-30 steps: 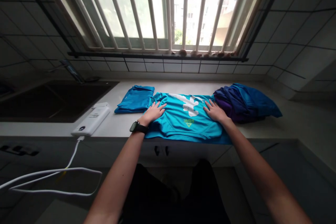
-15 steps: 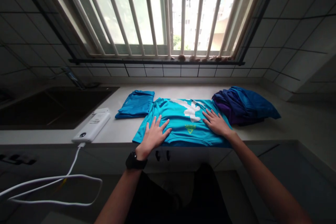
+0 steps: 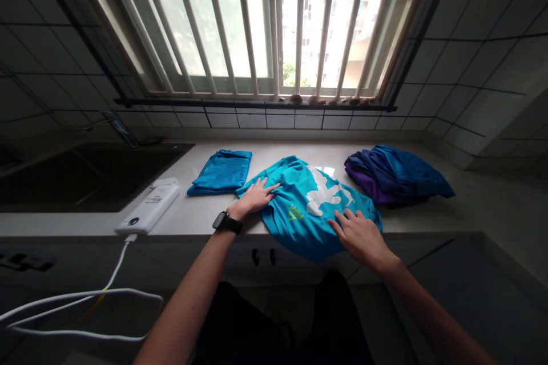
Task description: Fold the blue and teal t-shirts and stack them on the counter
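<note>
Okay, a bright blue T-shirt (image 3: 295, 234) with a white print and a small yellow-green triangle lies all bunched and crooked on a pale stone counter (image 3: 205, 217), and its bottom part hangs over the front edge. The left hand (image 3: 253, 198) is on the left side of the shirt. Its fingers lie close together and press down on the cloth, and no pinch shows. A black watch (image 3: 226, 222) sits on that wrist. The right hand (image 3: 358, 238) is on the near right part of the shirt, with its fingers spread apart and curved and their tips touching the cloth. Just left of the shirt is a folded blue cloth (image 3: 220, 172). Just right of the shirt is a soft pile of dark blue and purple clothes (image 3: 396, 174). Farther left of the shirt is a white power bank (image 3: 148, 206) with a white cable (image 3: 117, 265), and past that is a dark sink (image 3: 85, 177). Behind the shirt is a bright window with pale bars (image 3: 257, 28).
</note>
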The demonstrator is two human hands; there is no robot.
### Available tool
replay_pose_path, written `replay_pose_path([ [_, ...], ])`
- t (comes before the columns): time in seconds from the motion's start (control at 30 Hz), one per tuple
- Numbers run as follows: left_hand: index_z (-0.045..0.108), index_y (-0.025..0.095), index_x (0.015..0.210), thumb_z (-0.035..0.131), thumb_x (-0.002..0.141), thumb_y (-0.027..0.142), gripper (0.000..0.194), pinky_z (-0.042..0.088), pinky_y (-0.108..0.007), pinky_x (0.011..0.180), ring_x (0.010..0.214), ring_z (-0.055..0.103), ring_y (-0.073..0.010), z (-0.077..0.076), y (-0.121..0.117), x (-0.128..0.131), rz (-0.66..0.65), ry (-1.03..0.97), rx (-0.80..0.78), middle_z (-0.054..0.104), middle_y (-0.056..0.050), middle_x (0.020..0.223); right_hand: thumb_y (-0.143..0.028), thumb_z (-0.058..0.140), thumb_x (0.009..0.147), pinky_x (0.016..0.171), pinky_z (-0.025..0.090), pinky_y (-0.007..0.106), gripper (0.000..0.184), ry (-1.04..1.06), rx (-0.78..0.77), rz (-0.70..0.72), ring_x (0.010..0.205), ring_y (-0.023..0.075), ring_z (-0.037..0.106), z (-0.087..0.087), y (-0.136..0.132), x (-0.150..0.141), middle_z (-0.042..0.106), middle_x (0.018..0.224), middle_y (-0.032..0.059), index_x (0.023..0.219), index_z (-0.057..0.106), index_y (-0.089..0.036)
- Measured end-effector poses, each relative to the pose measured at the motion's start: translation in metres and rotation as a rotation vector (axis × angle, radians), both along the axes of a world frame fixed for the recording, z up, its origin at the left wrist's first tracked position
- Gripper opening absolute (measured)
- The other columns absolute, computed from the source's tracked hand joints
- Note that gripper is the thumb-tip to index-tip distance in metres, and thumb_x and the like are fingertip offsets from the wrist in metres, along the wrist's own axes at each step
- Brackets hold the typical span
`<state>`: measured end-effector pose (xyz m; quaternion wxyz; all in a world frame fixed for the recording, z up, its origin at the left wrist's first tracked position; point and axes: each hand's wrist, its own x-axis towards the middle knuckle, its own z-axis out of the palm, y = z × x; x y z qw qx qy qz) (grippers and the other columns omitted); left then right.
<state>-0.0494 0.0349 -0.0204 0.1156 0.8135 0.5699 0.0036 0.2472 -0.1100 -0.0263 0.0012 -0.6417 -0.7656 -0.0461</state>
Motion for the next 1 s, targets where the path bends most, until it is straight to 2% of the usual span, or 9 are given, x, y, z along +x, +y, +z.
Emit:
replay_pose_path([
  [0.1,0.047,0.025,0.158,0.040,0.104,0.036,0.056,0.029,-0.050,0.126,0.156,0.032,-0.0344,0.000,0.013,0.005,0.070,-0.010,0.230,0.040,-0.013,0.167,-0.037,0.026,0.111,0.091,0.053,0.041,0.054,0.046,0.053,0.117,0.100,0.0293,0.070,0.015,0.006,0.005,0.076,0.102,0.0149,0.107,0.077,-0.022],
  [0.17,0.046,0.026,0.159,0.040,0.104,0.045,0.059,0.036,-0.053,0.121,0.150,0.041,-0.0379,-0.006,0.013,0.010,0.163,-0.023,0.301,0.047,-0.017,0.161,-0.036,0.026,0.111,0.088,0.053,0.039,0.054,0.119,0.110,0.110,0.094,0.0279,0.070,0.019,0.016,0.012,0.076,0.097,0.0141,0.096,0.076,-0.022],
  [0.23,0.047,0.030,0.157,0.041,0.101,0.060,0.064,0.040,-0.061,0.114,0.145,0.046,-0.0434,-0.014,0.011,0.013,0.210,-0.011,0.243,0.052,-0.018,0.157,-0.034,0.031,0.109,0.090,0.054,0.037,0.046,0.190,0.138,0.118,0.100,0.0276,0.070,0.018,0.026,0.018,0.076,0.110,0.0140,0.104,0.075,-0.021],
  [0.3,0.049,0.033,0.156,0.040,0.097,0.070,0.070,0.037,-0.066,0.114,0.146,0.044,-0.0461,-0.022,0.013,0.014,0.174,0.016,0.162,0.051,-0.017,0.158,-0.031,0.036,0.107,0.098,0.054,0.038,0.039,0.226,0.115,0.144,0.115,0.0285,0.068,0.012,0.039,0.020,0.069,0.133,0.0145,0.124,0.070,-0.020],
  [0.43,0.047,0.034,0.158,0.036,0.101,0.067,0.066,0.029,-0.062,0.122,0.154,0.034,-0.0413,-0.023,0.031,0.007,0.068,0.012,0.139,0.045,-0.012,0.165,-0.030,0.043,0.105,0.117,0.045,0.042,0.048,0.194,0.028,0.183,0.148,0.0313,0.046,0.006,0.082,0.009,0.046,0.162,0.0156,0.149,0.056,-0.016],
  [0.53,0.051,0.032,0.155,0.039,0.102,0.060,0.061,0.027,-0.056,0.125,0.157,0.030,-0.0371,-0.017,0.041,0.003,0.050,-0.012,0.165,0.043,-0.009,0.166,-0.033,0.043,0.106,0.125,0.033,0.044,0.054,0.164,-0.016,0.219,0.157,0.0304,0.031,0.006,0.123,-0.005,0.035,0.169,0.0142,0.157,0.048,-0.015],
  [0.67,0.054,0.022,0.152,0.047,0.102,0.049,0.057,0.024,-0.048,0.129,0.157,0.033,-0.0312,-0.013,0.036,-0.002,0.033,-0.050,0.339,0.044,-0.013,0.165,-0.037,0.037,0.109,0.129,0.024,0.050,0.057,0.136,-0.073,0.201,0.160,0.0289,0.024,-0.003,0.161,-0.014,0.028,0.172,0.0089,0.163,0.039,-0.021],
  [0.83,0.062,0.021,0.144,0.055,0.096,0.059,0.062,0.027,-0.046,0.129,0.147,0.047,-0.0324,-0.015,0.028,-0.007,-0.019,-0.081,0.318,0.055,-0.013,0.156,-0.040,0.030,0.109,0.129,0.022,0.053,0.058,0.146,-0.072,0.172,0.160,0.0277,0.023,-0.020,0.170,-0.011,0.026,0.172,0.0077,0.165,0.035,-0.023],
  [1.0,0.065,0.022,0.142,0.058,0.093,0.065,0.065,0.032,-0.046,0.126,0.149,0.045,-0.0355,-0.016,0.031,-0.010,0.025,-0.137,0.252,0.053,-0.011,0.158,-0.040,0.027,0.109,0.127,0.025,0.057,0.058,0.171,-0.055,0.194,0.159,0.0297,0.026,-0.025,0.171,-0.008,0.029,0.171,0.0089,0.164,0.037,-0.023],
])
